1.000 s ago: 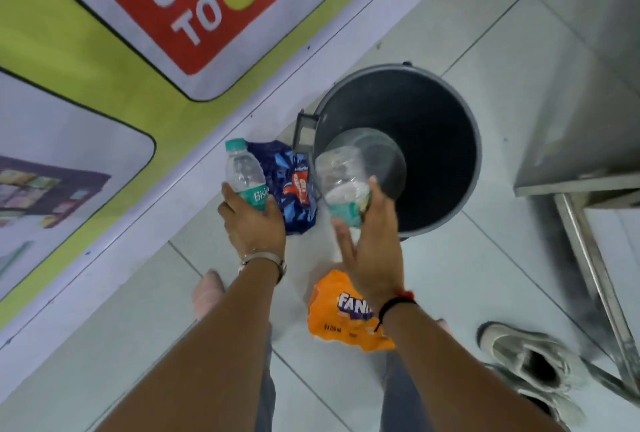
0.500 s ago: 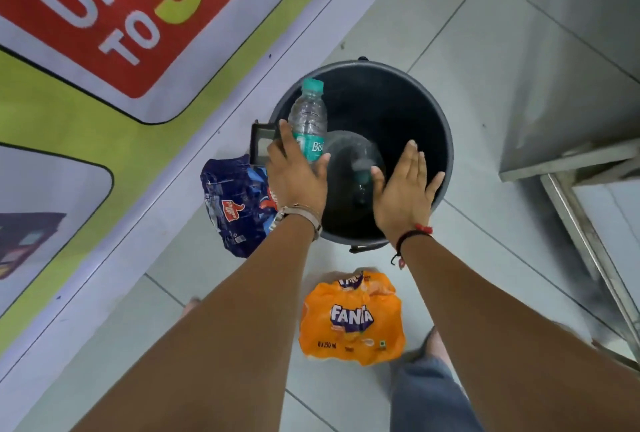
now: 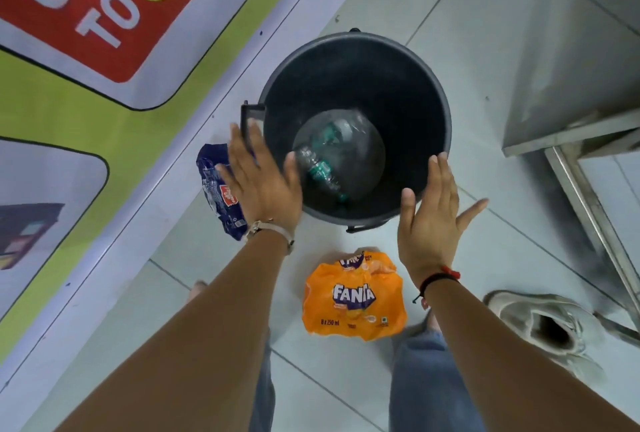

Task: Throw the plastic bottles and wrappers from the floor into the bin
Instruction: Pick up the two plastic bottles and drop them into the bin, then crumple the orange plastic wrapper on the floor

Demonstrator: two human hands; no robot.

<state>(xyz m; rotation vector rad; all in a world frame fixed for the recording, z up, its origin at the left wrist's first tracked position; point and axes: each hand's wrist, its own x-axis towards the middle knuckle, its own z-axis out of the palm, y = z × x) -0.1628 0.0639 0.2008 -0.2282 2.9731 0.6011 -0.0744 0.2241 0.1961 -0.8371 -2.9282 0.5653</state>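
Observation:
A round black bin (image 3: 408,92) stands on the tiled floor. Two clear plastic bottles (image 3: 323,168) with green labels lie at its bottom. My left hand (image 3: 263,185) hovers open over the bin's left rim, holding nothing. My right hand (image 3: 433,220) hangs open at the bin's near right rim, also holding nothing. A blue wrapper (image 3: 214,192) lies on the floor left of the bin, partly hidden by my left hand. An orange Fanta wrapper (image 3: 353,300) lies on the floor just below the bin, between my forearms.
A printed banner (image 3: 86,50) covers the wall on the left. A metal cabinet and its steel leg (image 3: 588,189) stand at the right. A white shoe (image 3: 543,327) sits at the lower right. My jeans-clad legs are below.
My left hand has let go of its bottle, which now lies in the bin beside the one dropped earlier by my right hand. Both hands are open and drawn back to the rim.

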